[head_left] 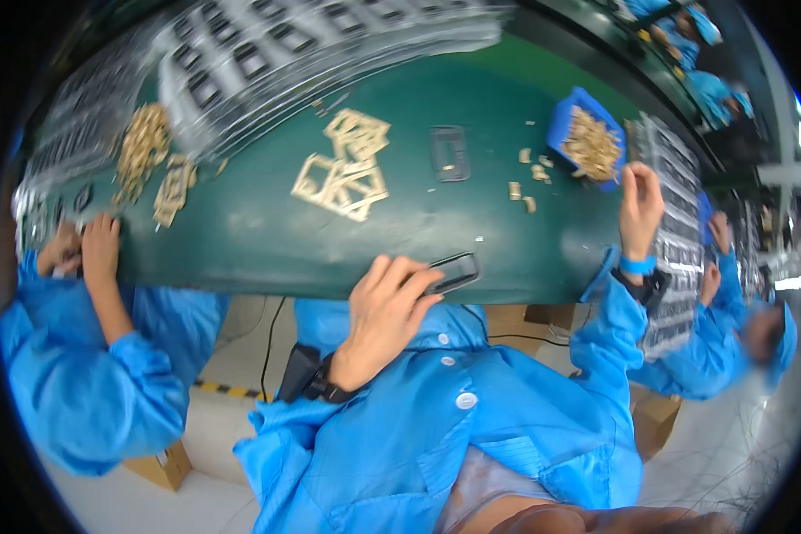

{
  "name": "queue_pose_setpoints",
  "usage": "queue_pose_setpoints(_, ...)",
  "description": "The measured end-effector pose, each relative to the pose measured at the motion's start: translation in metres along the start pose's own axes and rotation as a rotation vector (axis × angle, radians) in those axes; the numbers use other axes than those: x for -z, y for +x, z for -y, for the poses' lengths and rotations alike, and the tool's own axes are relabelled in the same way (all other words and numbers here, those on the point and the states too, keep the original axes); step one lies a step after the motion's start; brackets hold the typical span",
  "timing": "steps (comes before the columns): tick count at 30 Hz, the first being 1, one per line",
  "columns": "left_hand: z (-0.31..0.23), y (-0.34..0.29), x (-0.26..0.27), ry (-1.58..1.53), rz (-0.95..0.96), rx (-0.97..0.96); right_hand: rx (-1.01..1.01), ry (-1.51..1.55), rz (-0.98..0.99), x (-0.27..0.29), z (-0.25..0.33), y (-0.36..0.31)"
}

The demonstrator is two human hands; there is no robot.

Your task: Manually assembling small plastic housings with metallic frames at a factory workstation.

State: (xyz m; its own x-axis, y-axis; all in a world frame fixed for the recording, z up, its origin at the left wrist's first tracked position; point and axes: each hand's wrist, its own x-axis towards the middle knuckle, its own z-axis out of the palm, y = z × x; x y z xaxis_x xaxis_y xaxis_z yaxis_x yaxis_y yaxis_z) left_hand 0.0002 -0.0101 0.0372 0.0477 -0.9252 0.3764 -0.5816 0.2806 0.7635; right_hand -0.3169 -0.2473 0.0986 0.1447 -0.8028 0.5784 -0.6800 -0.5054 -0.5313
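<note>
My left hand (390,298) grips one end of a dark rectangular casing (455,272), like a device housing with an open middle, at the table's near edge. My right hand (641,209) is raised beside a blue bin (557,133) with its fingers drawn together; whatever they hold, if anything, is too small to make out. Small tan pieces (591,145) fill that bin. Several loose tan pieces (540,173) lie just left of it. Farther back, a second dark casing (449,153) rests flat on the table, apart from both hands.
Flat tan frames (343,187) overlap mid-table on the green tabletop (249,240). Stacked clear trays of dark parts (267,62) take up the back left; more trays (678,222) stand at the right. A tan pile (142,147) lies near a co-worker's hands (98,245) at left.
</note>
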Motion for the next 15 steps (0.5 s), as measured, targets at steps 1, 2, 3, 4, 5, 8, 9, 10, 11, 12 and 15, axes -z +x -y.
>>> queue_pose_setpoints(1, -0.001, -0.003, 0.001, 0.034, 0.012, 0.029, 0.029, -0.051, -0.023, -0.001, -0.011, 0.007)
queue_pose_setpoints(2, -0.004, -0.004, 0.004, 0.079, 0.020, 0.063, 0.059, -0.091, -0.043, -0.007, -0.017, 0.013)
queue_pose_setpoints(3, -0.005, -0.005, 0.003, 0.062, 0.032, 0.029, 0.010, 0.018, -0.050, -0.011, -0.021, 0.018)
queue_pose_setpoints(4, -0.006, -0.007, 0.005, 0.101, 0.059, 0.051, -0.005, -0.007, -0.061, -0.014, -0.021, 0.019)
queue_pose_setpoints(5, -0.005, -0.006, 0.005, 0.145, 0.084, 0.080, -0.003, -0.002, -0.101, -0.017, -0.017, 0.018)
queue_pose_setpoints(8, -0.005, -0.005, 0.007, 0.098, 0.095, 0.115, 0.100, -0.120, -0.170, -0.019, 0.001, 0.010)
queue_pose_setpoints(9, -0.005, -0.006, 0.007, 0.112, 0.101, 0.127, 0.208, -0.253, -0.197, -0.019, 0.011, 0.003)
queue_pose_setpoints(10, -0.002, -0.005, 0.001, 0.124, 0.101, 0.103, 0.206, -0.177, -0.095, -0.021, 0.027, -0.013)
queue_pose_setpoints(11, -0.005, -0.004, 0.004, 0.159, 0.095, 0.090, 0.205, -0.074, 0.006, -0.025, 0.052, -0.027)
queue_pose_setpoints(12, -0.003, -0.003, 0.000, 0.173, 0.102, 0.106, 0.314, -0.001, 0.198, -0.027, 0.068, -0.040)
queue_pose_setpoints(15, -0.007, -0.002, -0.005, 0.154, 0.056, 0.101, 0.481, 0.130, 0.616, -0.043, 0.095, -0.083)
